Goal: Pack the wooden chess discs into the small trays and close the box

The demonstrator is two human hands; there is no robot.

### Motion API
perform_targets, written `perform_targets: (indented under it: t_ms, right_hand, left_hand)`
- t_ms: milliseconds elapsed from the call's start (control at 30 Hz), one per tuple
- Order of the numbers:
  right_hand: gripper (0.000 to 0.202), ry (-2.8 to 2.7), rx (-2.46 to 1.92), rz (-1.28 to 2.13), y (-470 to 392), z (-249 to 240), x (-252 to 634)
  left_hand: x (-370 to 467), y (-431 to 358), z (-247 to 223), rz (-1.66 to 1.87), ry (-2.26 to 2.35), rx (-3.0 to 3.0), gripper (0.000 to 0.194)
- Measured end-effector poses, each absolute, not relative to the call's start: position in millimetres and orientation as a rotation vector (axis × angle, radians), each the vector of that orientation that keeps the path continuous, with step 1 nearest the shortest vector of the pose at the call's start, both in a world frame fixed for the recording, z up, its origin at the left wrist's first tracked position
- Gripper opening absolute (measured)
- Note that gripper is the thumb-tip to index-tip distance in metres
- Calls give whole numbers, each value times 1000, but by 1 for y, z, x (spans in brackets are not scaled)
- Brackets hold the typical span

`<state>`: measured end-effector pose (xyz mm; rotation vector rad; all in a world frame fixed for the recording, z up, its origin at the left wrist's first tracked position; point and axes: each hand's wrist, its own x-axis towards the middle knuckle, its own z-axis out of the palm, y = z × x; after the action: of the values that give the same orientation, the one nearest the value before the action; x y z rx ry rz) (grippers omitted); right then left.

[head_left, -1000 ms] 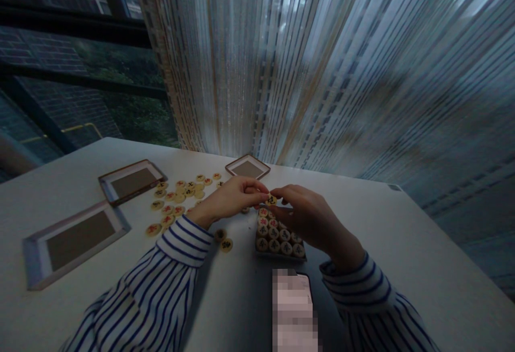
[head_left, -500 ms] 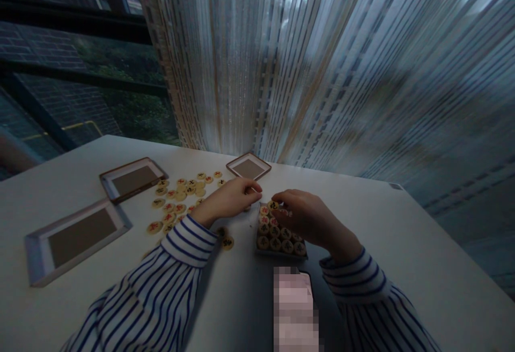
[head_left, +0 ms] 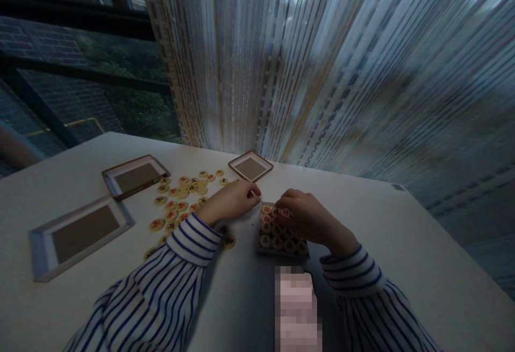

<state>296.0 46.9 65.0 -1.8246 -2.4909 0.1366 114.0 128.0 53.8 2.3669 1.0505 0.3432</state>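
A small open box [head_left: 282, 254] holds rows of round xiangqi pieces [head_left: 277, 242] with red and black characters. Over its far right part is my right hand [head_left: 308, 215], fingers bent down and closed at a red-marked piece [head_left: 286, 212] in the far row; the hand covers part of the box. My left hand [head_left: 233, 200] hovers by the box's far left corner with its fingers curled together. Whatever it may hold is hidden. Loose xiangqi pieces [head_left: 182, 206] lie scattered left of and behind my left wrist, and one piece [head_left: 229, 241] lies between that wrist and the box.
Two box lids or trays stand at the left, a pale one [head_left: 40, 255] nearer and a brown-rimmed one [head_left: 107, 180] behind it. A smaller tray [head_left: 232, 165] lies at the table's far edge. A pixelated object [head_left: 298, 309] is nearest me. String curtains [head_left: 249, 73] hang behind the white table [head_left: 402, 244].
The black-marked piece by my right fingertips now lies lower in the far row, and those fingers have shifted slightly right. My left hand stays nearly in place. The view has shifted slightly.
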Motion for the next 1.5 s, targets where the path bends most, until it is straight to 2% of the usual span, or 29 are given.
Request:
perform_targets:
  t_ms: [1500]
  right_hand:
    - [24, -2638, -1802, 109, 46, 61, 297]
  left_hand:
    - [113, 127, 59, 302, 1069, 2416, 30]
